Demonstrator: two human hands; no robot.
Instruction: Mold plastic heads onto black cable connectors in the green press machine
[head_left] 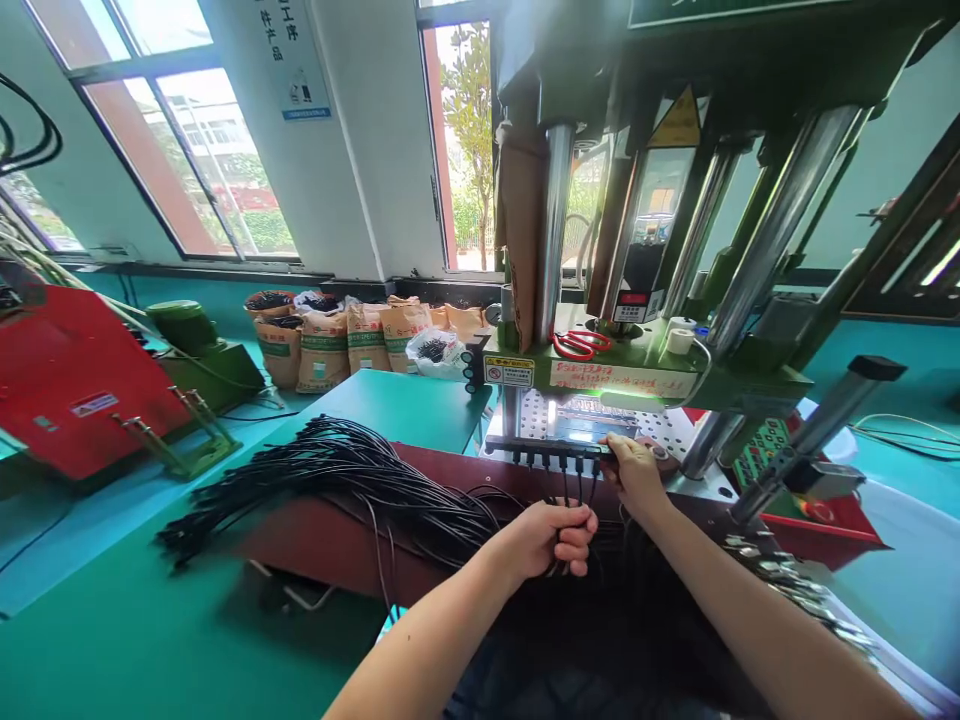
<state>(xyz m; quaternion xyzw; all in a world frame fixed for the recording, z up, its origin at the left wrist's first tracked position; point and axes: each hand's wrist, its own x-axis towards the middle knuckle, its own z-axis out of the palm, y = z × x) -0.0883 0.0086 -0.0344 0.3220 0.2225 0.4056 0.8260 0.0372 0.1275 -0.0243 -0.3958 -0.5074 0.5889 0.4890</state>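
My left hand (559,540) is closed around several black cables (566,487) that hang down from a dark bar (551,449) at the front of the press. The cables run from connectors along the bar's lower edge into my fist. At the bar's right end, my right hand (634,470) grips it, thumb and fingers pressed together. Behind the bar lies a perforated metal plate (534,408) on the press bed. To the left, a large bundle of black cables (360,465) rests across the dark red surface.
The green press (757,385) stands over the work area, with red scissors (581,345) on its ledge. A black lever (840,410) rises at right, beside a red tray (832,530). Metal parts (795,580) lie at lower right. Filled sacks (324,355) line the wall.
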